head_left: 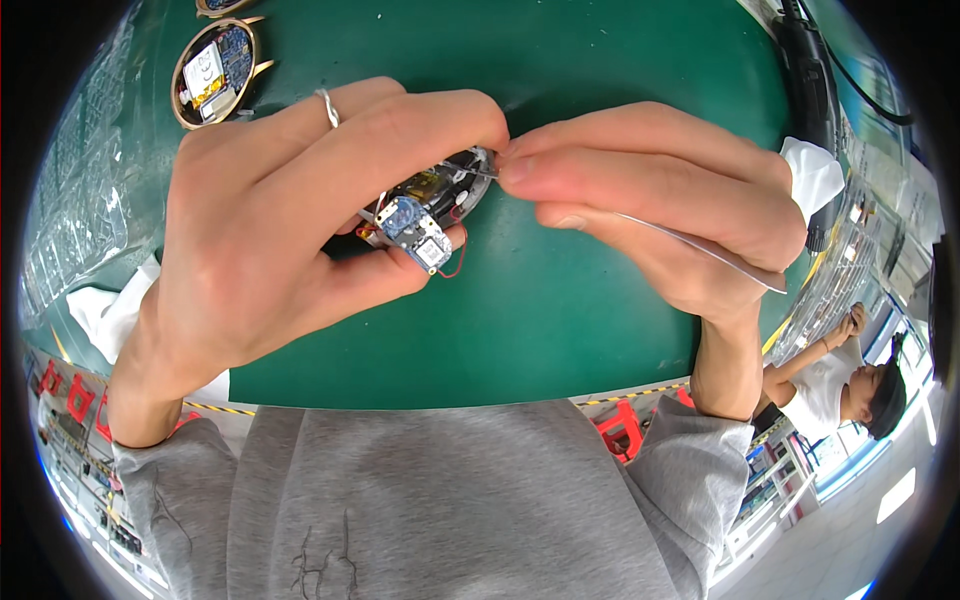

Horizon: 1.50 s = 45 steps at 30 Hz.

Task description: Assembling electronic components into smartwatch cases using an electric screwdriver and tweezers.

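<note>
Grey sleeves (420, 500) fill the lower edge. Above them, the left hand (270, 230) is closed round a small open device (430, 210), its blue circuit board and red wire showing over the green mat (560, 310). Right of the device, the right hand (660, 200) pinches thin tweezers (700, 248) whose tip meets the device's rim. Beyond it, up-left, lies another round open device (214, 72).

The green mat (560, 330) has open room below both hands. A round open gadget (213, 72) sits far up on the left. A black tool (812, 95) and white cloth (815, 175) block the right edge.
</note>
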### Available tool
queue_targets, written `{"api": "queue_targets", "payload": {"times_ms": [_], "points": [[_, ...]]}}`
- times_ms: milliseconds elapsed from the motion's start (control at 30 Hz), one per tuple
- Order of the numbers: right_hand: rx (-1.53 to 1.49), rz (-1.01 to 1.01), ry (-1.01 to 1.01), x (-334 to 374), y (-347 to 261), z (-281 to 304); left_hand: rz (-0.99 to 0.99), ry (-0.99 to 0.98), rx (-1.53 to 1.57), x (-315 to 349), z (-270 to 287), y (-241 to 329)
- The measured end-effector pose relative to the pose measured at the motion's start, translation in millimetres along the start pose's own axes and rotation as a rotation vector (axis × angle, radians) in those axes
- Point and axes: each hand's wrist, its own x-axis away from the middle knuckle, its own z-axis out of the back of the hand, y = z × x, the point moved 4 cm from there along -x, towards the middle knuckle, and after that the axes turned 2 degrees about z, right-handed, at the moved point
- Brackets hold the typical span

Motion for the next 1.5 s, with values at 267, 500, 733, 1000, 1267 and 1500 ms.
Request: {"api": "queue_targets", "payload": {"times_ms": [267, 500, 733, 1000, 1267, 1500], "points": [[-0.041, -0.084, -0.021, -2, -1, 2, 0.002, -0.026, -0.017, -2, -1, 0], [-0.036, -0.094, -0.007, -1, -2, 1, 0.012, -0.02, 0.002, 0, -2, -1], [-0.093, -0.111, 0.018, 2, 4, 0, 0.024, -0.076, -0.005, -4, -3, 3], [-0.128, -0.13, 0.057, 6, 5, 5, 0.093, -0.073, 0.041, -3, -4, 2], [-0.111, -0.177, 0.022, 2, 2, 5, 0.079, -0.008, 0.062, 0, -4, 0], [-0.11, -0.217, 0.004, 2, 3, 6, 0.091, 0.005, 0.08, -1, -5, 1]]}}
